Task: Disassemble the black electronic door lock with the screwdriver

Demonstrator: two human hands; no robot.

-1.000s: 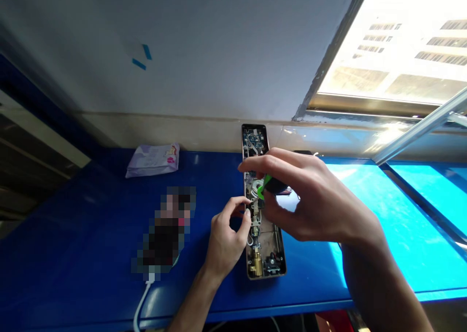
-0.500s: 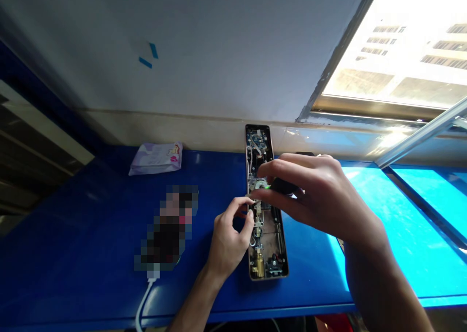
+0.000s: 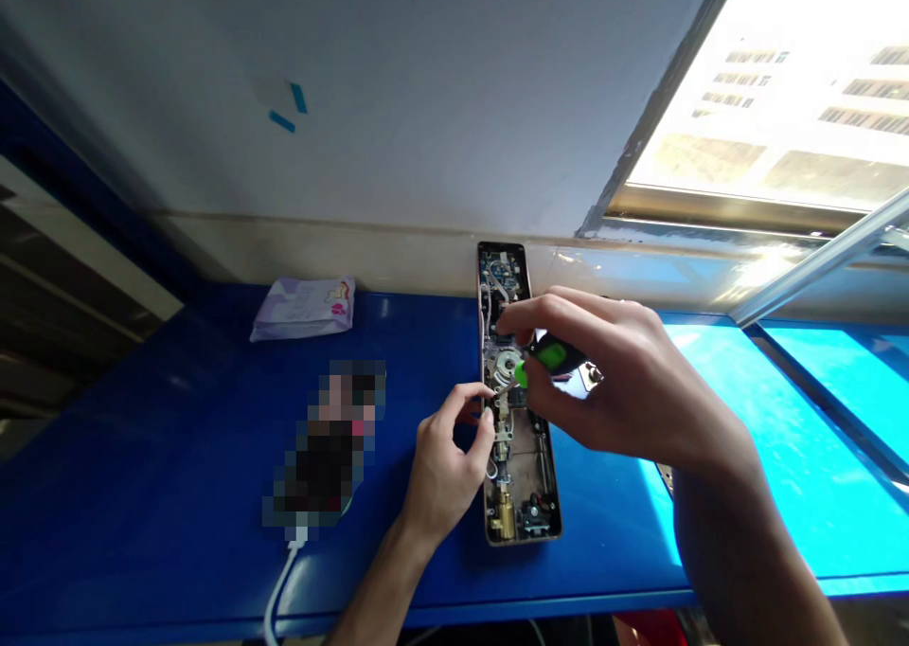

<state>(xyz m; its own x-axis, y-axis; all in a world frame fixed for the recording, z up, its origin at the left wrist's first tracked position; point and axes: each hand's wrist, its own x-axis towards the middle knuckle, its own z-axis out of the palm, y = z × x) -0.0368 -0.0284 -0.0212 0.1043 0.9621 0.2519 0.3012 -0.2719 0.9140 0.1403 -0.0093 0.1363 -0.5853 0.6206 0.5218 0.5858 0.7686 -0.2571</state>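
The open casing (image 3: 525,455) lies on the blue surface (image 3: 412,343), long axis away from the person. The right hand (image 3: 617,381) pinches the screwdriver (image 3: 560,352), slanting down-left toward the left hand (image 3: 446,452) — whose grip, at the casing's left edge, I cannot tell.

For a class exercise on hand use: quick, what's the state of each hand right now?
Left hand: partly curled at the long open case; cannot tell whether it pinches anything.
Right hand: closed around a black-and-green screwdriver.

Head view, looking forward and down, hands (image 3: 451,457) (image 3: 611,381) near
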